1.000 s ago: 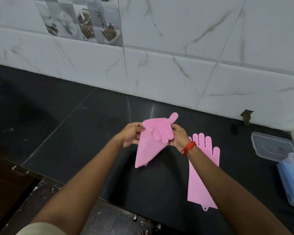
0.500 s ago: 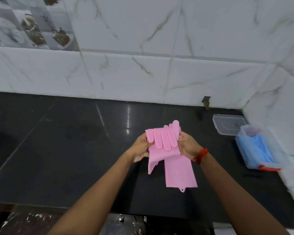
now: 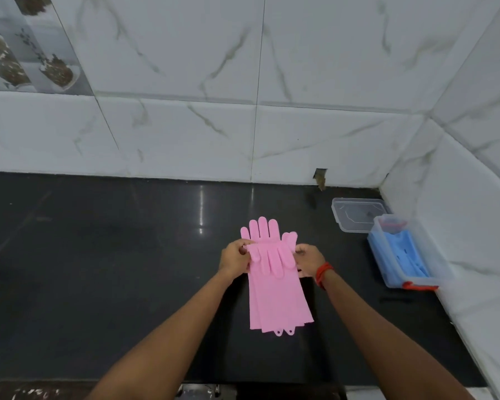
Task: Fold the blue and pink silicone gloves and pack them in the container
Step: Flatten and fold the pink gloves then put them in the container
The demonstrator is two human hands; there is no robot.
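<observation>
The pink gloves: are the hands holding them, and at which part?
Yes. The left hand and right hand pinch the pink gloves at opposite side edges, near the folded-over fingers.

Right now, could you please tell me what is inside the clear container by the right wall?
The clear container holds folded blue gloves and something red at its far end. Anything beneath the gloves is covered.

The person is showing two bare forearms, with no sleeves covering them anywhere in view. The left hand point(image 3: 233, 259) is wearing nothing. The right hand point(image 3: 309, 259) is wearing a red thread band point(image 3: 323, 272), wound in several strands, which is sitting snug around the wrist.
</observation>
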